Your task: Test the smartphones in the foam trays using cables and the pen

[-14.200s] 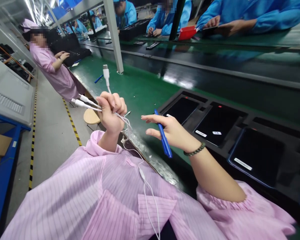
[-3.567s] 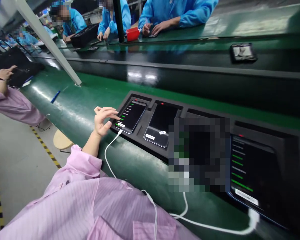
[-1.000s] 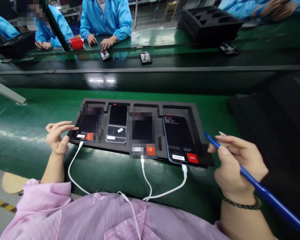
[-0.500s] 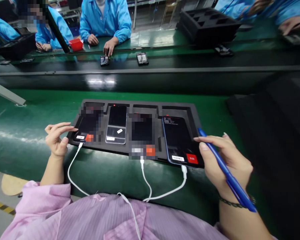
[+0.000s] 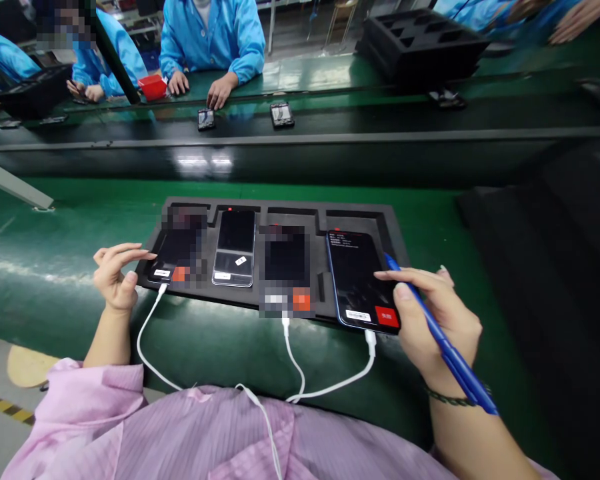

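A black foam tray with several phones lies on the green bench before me. My left hand is at the tray's left end, fingers spread and holding nothing, its index fingertip by the edge of the leftmost phone. My right hand holds a blue pen, which lies slantwise across the palm. Its index finger reaches over the screen of the rightmost phone, which shows small text and a red square. Between these are a phone without a cable and a partly pixelated phone.
White cables run from three phones toward my body. Black foam sheets stand at the right. Across the bench is a conveyor carrying opened devices. Beyond it, people in blue jackets work near a red bin and stacked black trays.
My right hand has moved left with the pen, so its index finger is now over the rightmost phone's screen. My left hand has hardly moved. Devices on the conveyor have shifted slightly left.
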Demonstrator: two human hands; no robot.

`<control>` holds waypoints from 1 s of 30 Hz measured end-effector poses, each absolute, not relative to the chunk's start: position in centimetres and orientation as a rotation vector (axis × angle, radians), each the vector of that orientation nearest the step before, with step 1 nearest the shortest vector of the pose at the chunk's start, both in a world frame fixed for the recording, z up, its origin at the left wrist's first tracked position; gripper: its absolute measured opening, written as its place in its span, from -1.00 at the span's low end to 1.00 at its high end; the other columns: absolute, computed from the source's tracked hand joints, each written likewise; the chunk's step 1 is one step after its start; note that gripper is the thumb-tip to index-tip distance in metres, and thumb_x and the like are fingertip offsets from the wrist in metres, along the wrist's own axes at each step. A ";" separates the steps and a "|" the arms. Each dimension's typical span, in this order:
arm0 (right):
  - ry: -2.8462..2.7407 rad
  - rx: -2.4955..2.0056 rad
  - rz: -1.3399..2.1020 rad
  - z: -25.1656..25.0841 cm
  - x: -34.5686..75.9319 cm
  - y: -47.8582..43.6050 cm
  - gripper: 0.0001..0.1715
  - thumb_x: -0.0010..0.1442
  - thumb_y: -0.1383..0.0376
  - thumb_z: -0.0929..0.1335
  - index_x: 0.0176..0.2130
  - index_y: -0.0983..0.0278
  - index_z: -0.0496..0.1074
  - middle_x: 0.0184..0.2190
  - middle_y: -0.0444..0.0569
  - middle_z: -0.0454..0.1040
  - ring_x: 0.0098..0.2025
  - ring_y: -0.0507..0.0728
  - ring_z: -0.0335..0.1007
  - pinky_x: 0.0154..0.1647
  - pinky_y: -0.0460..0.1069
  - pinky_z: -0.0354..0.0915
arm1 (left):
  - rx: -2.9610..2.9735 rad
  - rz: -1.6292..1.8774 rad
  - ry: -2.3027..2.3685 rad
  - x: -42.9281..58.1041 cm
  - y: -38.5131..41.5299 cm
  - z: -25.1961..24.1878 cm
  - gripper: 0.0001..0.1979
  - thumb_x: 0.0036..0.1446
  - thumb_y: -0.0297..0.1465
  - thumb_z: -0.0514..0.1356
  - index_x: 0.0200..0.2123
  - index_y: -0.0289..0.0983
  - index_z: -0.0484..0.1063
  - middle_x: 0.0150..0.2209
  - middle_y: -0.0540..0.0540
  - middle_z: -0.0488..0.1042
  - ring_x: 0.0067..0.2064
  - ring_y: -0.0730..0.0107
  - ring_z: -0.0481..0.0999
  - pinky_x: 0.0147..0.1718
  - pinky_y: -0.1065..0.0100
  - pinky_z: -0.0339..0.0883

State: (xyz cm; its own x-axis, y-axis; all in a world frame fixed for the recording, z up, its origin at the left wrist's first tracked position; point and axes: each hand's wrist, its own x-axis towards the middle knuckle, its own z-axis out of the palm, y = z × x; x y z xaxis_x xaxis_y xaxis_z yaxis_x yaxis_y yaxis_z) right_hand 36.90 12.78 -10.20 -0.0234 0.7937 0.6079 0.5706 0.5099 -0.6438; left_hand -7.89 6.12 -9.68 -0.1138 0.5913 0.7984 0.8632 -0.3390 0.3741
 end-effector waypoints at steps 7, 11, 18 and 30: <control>-1.649 -1.149 0.293 -10.1 36.8 12.9 -0.74 0.32 0.18 0.25 -0.13 0.20 0.47 -0.30 -0.06 0.61 -0.22 0.18 0.53 0.29 0.40 0.04 | -1.894 -1.447 -1.617 -7.7 6.3 -9.7 -0.57 0.19 -0.02 0.04 -0.34 -0.19 0.55 -0.46 -0.13 0.58 -0.23 0.02 0.56 -0.04 -0.02 0.16; -1.660 -1.127 0.275 -10.0 36.7 12.9 -0.71 0.35 0.18 0.21 -0.09 0.21 0.44 -0.31 -0.06 0.61 -0.24 0.19 0.54 0.27 0.42 0.04 | -1.902 -1.434 -1.592 -7.7 6.3 -9.6 -0.57 0.20 -0.04 0.03 -0.35 -0.19 0.55 -0.45 -0.15 0.58 -0.24 0.01 0.56 -0.06 -0.02 0.17; -1.646 -1.157 0.321 -9.9 36.4 12.7 -0.70 0.36 0.14 0.19 -0.08 0.15 0.43 -0.33 -0.06 0.62 -0.25 0.21 0.52 0.29 0.40 0.02 | -1.850 -1.416 -1.642 -7.7 6.3 -9.7 -0.55 0.17 -0.01 0.01 -0.39 -0.18 0.54 -0.48 -0.13 0.57 -0.24 0.02 0.57 -0.06 -0.02 0.19; -1.623 -1.145 0.343 -9.9 36.4 12.9 -0.66 0.35 0.09 0.20 -0.14 0.24 0.41 -0.37 -0.06 0.60 -0.36 0.16 0.50 0.23 0.39 0.09 | -1.867 -1.415 -1.621 -7.7 6.3 -9.8 -0.57 0.18 -0.04 0.02 -0.37 -0.17 0.55 -0.46 -0.14 0.57 -0.24 0.01 0.57 -0.06 -0.05 0.21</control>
